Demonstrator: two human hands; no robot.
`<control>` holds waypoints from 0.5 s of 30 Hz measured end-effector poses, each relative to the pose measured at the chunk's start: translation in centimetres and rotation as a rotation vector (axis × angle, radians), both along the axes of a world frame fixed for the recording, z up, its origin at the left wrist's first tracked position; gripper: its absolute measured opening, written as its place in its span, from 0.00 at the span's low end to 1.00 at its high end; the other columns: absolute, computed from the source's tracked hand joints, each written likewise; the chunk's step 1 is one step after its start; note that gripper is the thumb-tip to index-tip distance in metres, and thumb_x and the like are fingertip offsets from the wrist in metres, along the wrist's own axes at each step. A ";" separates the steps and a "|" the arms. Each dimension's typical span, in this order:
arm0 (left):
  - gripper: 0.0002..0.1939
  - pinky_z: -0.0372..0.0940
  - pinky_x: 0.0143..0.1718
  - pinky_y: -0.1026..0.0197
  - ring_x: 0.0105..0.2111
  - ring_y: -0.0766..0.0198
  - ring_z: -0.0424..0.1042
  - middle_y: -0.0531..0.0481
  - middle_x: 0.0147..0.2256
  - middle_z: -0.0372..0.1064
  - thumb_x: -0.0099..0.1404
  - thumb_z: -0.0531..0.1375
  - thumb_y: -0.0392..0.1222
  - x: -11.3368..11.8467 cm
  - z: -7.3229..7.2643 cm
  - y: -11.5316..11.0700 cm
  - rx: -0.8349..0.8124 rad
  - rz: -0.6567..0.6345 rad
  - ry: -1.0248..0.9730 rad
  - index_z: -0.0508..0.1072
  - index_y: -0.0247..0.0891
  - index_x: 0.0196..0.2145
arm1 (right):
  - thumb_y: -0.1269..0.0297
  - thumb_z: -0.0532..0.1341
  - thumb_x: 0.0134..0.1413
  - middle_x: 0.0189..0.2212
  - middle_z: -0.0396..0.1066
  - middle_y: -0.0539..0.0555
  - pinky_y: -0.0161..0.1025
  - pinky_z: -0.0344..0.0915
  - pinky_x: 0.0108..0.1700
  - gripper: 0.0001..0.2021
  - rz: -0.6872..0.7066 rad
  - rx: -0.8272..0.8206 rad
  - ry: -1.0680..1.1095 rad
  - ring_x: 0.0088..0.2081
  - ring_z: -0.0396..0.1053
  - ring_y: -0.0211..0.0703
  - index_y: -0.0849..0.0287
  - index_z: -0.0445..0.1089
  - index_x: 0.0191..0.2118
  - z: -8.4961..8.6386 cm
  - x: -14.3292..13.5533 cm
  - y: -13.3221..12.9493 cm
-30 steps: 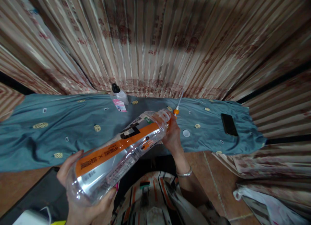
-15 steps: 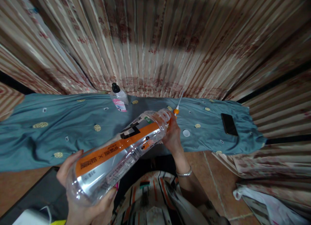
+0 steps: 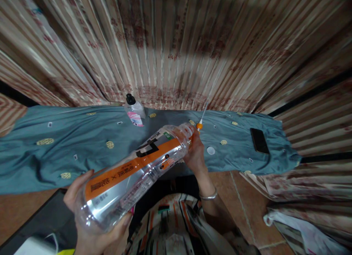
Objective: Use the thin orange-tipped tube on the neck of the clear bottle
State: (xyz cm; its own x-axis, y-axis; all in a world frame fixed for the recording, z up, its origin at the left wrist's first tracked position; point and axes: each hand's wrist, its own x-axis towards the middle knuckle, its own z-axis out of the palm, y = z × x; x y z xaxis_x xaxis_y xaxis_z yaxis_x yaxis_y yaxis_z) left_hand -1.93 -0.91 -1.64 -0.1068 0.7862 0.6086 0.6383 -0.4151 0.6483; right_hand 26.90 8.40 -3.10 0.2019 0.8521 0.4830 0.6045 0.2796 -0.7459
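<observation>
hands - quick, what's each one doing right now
Left hand: closed around the base of the big clear bottle.
Right hand: closed at the bottle's neck, holding a small orange-tipped nozzle.

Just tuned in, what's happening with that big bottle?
A person holds a large clear plastic bottle with an orange label, tilted, the left hand cupping its base. The right hand is at its neck, beside a small orange-tipped nozzle. Behind, on the teal cloth, lie a small black-capped bottle, a white cap and a black phone.
</observation>
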 end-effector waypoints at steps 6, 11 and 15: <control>0.53 0.60 0.60 0.34 0.56 0.37 0.65 0.42 0.59 0.61 0.38 0.74 0.55 0.0 0.0 0.0 0.018 -0.027 -0.004 0.64 0.48 0.62 | 0.58 0.63 0.58 0.53 0.73 0.65 0.54 0.72 0.57 0.28 0.003 0.031 -0.009 0.54 0.74 0.57 0.61 0.60 0.62 -0.1 0.0 0.0; 0.55 0.58 0.61 0.41 0.57 0.42 0.64 0.43 0.60 0.61 0.40 0.74 0.53 0.3 0.6 0.1 0.057 -0.056 0.022 0.62 0.47 0.65 | 0.58 0.63 0.58 0.53 0.73 0.66 0.54 0.73 0.56 0.28 0.008 0.050 -0.022 0.54 0.75 0.56 0.62 0.60 0.62 -0.1 0.0 0.0; 0.55 0.58 0.60 0.49 0.56 0.48 0.65 0.46 0.62 0.60 0.41 0.74 0.51 0.6 1.1 0.3 0.084 -0.081 0.030 0.60 0.47 0.66 | 0.58 0.63 0.58 0.52 0.74 0.66 0.52 0.74 0.53 0.28 0.006 0.024 -0.015 0.52 0.76 0.56 0.62 0.60 0.61 0.0 0.0 0.0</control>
State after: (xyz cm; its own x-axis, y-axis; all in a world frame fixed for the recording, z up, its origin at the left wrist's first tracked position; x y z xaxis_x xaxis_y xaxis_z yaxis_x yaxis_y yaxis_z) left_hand -1.29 -0.57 -0.56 -0.0260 0.7380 0.6743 0.6190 -0.5178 0.5905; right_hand 26.93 8.43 -3.11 0.1887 0.8416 0.5061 0.6140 0.3011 -0.7296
